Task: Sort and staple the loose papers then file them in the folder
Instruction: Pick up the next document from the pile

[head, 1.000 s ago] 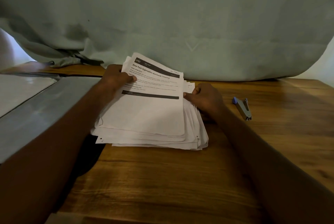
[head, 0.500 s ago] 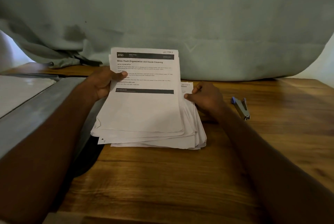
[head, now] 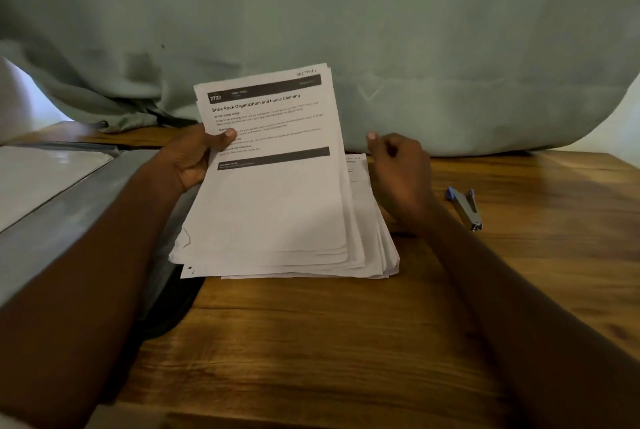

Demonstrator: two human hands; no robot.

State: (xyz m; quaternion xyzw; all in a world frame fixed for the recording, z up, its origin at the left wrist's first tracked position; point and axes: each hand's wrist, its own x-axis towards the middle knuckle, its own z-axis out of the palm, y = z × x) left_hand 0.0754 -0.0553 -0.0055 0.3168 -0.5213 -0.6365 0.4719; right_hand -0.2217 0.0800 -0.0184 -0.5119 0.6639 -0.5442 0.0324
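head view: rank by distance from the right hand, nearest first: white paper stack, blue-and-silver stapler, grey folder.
From the right hand:
1. White paper stack, right beside it, to its left.
2. Blue-and-silver stapler, on the table to its right.
3. Grey folder, far left, beyond the stack.

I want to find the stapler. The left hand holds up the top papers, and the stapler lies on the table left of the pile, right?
Not quite. The head view shows the stapler on the table to the right of the pile, beyond the right hand. The left hand does hold up the top papers.
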